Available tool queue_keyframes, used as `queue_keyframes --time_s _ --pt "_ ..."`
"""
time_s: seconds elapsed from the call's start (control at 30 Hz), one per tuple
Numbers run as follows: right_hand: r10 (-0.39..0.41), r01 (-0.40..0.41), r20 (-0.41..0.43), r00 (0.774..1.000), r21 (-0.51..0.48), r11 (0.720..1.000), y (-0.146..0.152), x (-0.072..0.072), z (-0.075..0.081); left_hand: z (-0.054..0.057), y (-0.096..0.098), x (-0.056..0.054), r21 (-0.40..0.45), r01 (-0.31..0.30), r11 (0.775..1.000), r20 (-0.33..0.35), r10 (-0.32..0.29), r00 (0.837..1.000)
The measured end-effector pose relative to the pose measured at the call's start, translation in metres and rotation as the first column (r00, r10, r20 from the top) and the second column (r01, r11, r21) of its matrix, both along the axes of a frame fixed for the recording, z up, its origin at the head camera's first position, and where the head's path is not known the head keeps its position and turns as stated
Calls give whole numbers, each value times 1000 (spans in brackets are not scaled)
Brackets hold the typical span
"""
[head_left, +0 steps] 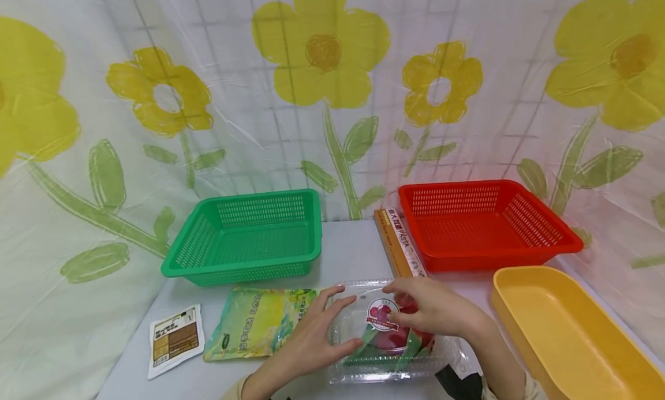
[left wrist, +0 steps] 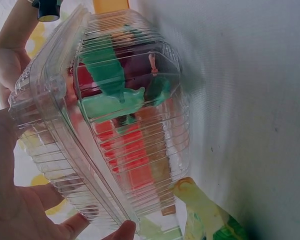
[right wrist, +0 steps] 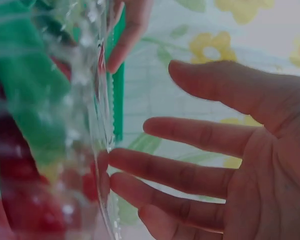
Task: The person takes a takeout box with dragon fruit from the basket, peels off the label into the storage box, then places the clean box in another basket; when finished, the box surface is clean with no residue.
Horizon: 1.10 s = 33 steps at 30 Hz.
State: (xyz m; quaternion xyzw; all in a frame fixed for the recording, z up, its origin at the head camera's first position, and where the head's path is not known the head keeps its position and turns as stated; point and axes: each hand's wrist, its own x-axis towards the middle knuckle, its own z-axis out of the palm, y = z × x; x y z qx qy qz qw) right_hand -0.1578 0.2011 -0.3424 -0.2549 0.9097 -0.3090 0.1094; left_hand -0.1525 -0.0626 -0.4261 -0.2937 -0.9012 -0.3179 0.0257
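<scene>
A clear plastic clamshell box (head_left: 374,377) with a round label (head_left: 383,314) on its lid lies at the front middle, its lid closed. Red, purple and green things (left wrist: 102,65) show through its ribbed wall. Over the lid's left edge my left hand (head_left: 317,333) spreads its fingers, and in the left wrist view its fingertips sit right at the rim. My right hand (head_left: 439,307) reaches across the lid from the right with thumb and fingers apart. In the right wrist view two fingertips (right wrist: 122,159) touch the clear lid. Neither hand grips the box.
Left of the box lie a green-yellow bag (head_left: 254,325) and a small white-edged packet (head_left: 176,339). Behind it, a long pasta box (head_left: 397,244) rests beside a red basket (head_left: 488,253). A green basket (head_left: 244,273) stands back left, a yellow tub (head_left: 519,319) on the right.
</scene>
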Motion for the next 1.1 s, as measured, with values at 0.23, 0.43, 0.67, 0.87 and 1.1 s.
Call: queue_keyframes --time_s 0.23,0.43,0.67,0.87,1.1 --pt "35 -35 -2 999 -30 999 -1 -1 -1 0 0 0 -9 2 1000 -11 -2 1000" --pt "3 -4 -31 1000 -36 999 -6 -5 -7 -1 0 1 -18 -2 1000 -27 2 1000" --pt "-37 31 -118 992 -47 998 -14 -9 -15 -2 0 1 -22 -5 1000 -23 4 1000" --pt "-52 43 -123 991 -72 996 -16 -12 -18 -2 0 1 -24 -5 1000 -19 4 1000" --pt "-11 1 -132 991 -74 997 -16 -10 -14 -2 0 1 -30 -8 1000 -17 8 1000"
